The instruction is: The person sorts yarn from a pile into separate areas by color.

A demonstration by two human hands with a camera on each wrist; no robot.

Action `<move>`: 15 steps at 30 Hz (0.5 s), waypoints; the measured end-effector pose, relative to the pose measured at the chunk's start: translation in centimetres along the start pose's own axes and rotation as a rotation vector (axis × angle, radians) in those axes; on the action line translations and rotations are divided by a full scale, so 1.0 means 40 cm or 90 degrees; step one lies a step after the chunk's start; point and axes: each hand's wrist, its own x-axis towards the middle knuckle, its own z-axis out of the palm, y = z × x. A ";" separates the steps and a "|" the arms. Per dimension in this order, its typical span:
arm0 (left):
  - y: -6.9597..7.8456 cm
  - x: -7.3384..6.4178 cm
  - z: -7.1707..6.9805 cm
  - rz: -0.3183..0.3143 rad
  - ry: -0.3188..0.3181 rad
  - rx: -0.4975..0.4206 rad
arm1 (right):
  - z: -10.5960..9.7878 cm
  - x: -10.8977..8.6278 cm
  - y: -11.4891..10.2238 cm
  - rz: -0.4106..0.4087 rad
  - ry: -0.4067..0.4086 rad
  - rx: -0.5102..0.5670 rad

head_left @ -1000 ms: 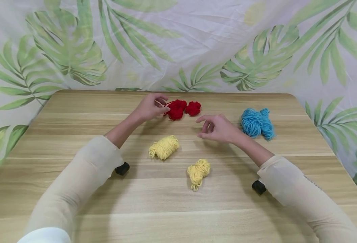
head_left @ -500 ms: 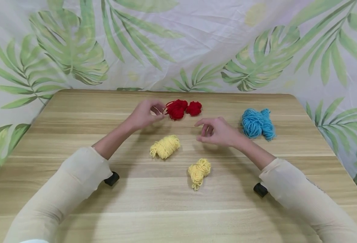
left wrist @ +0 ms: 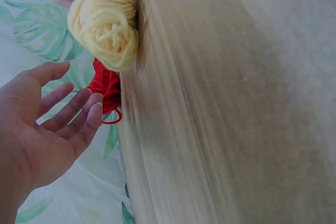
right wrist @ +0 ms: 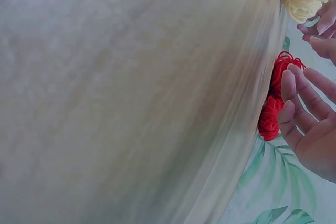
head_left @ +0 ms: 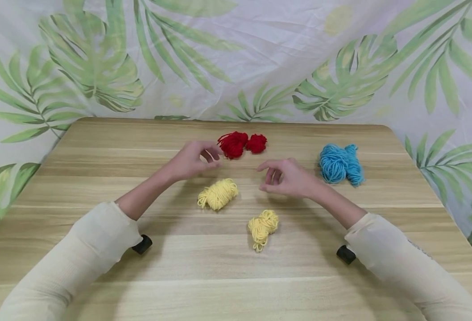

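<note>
Two red yarn bundles lie side by side near the table's back edge: a larger looped one and a smaller one. My left hand hovers just in front and left of the larger red bundle, fingers loosely bent, holding nothing. The left wrist view shows that palm bare. My right hand is held above the table between the red yarn and the blue yarn, also without anything in it. A yellow yarn skein lies below the left hand, and a second yellow skein sits nearer the front.
The wooden table has rounded back corners. Behind it hangs a leaf-print cloth. Black wrist pieces stick out beneath both sleeves, low over the tabletop.
My left hand has drawn back from the larger red bundle, toward the front and slightly left. My right hand has come slightly nearer the front. The yarn stays in place.
</note>
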 end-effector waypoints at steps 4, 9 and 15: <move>0.008 -0.013 0.000 0.002 -0.021 0.007 | 0.002 -0.005 -0.002 -0.002 -0.003 0.002; 0.017 -0.025 0.003 0.022 -0.054 0.009 | 0.005 -0.012 -0.001 -0.004 -0.004 0.003; 0.020 -0.039 0.005 0.048 -0.101 0.016 | 0.008 -0.019 0.001 -0.011 0.002 0.002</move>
